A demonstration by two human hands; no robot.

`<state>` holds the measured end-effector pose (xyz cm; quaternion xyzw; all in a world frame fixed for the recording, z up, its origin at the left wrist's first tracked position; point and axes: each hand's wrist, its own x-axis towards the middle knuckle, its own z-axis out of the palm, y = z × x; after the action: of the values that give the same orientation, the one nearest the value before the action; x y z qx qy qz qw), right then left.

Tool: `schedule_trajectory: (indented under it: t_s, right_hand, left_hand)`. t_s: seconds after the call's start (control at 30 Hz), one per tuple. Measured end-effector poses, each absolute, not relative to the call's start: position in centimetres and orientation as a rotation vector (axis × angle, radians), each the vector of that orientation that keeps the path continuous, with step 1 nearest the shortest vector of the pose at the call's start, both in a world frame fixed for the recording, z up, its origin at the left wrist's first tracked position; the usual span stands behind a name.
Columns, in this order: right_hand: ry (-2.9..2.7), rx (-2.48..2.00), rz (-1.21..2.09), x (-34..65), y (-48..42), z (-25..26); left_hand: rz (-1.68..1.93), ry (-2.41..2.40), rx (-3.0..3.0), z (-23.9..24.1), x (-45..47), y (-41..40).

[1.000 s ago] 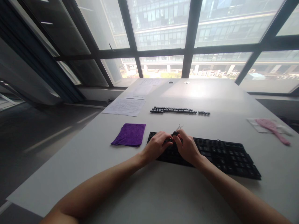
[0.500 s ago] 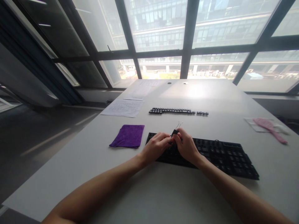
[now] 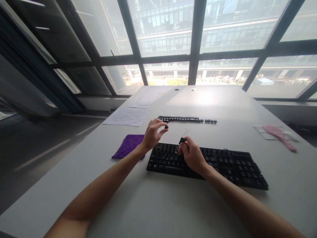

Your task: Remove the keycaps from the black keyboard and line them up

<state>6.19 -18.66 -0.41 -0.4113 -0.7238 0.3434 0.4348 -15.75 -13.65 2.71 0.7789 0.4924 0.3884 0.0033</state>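
Between thumb and forefinger, my left hand (image 3: 154, 133) pinches a small black keycap (image 3: 166, 127), held just in front of a row of loose keycaps (image 3: 183, 118). My right hand (image 3: 192, 152) grips a keycap puller (image 3: 182, 140) with a black body; thin wires stick out at both ends. Beneath my right hand lies a black keyboard (image 3: 232, 168), tilted slightly across the table. Several keys on its upper left part are gone, leaving bare switches, though my hand hides some of that area.
A purple cloth (image 3: 127, 147) lies left of the keyboard, partly behind my left forearm. Sheets of paper (image 3: 126, 115) are at the back left. A pink brush (image 3: 278, 134) rests on a white packet at the right. Windows stand behind the table (image 3: 223, 105).
My left hand has moved away from my right hand, up and left toward the loose keycaps, carrying a keycap. My right hand stays over the keyboard with the puller. The view has shifted slightly.
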Motion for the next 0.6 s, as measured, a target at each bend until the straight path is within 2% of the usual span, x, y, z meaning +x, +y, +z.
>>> schedule_trajectory:
  t_s: [0.27, 0.6]
  right_hand:
    - [-1.811, -1.035, 0.859, 6.3, -18.5, -0.6]
    - [-1.805, -0.983, 0.892, 6.4, -18.6, -0.1]
  left_hand:
    - [0.962, 1.741, 2.684, 0.0, -16.1, -3.5]
    - [0.857, 1.74, 2.777, -2.0, -16.2, -2.5]
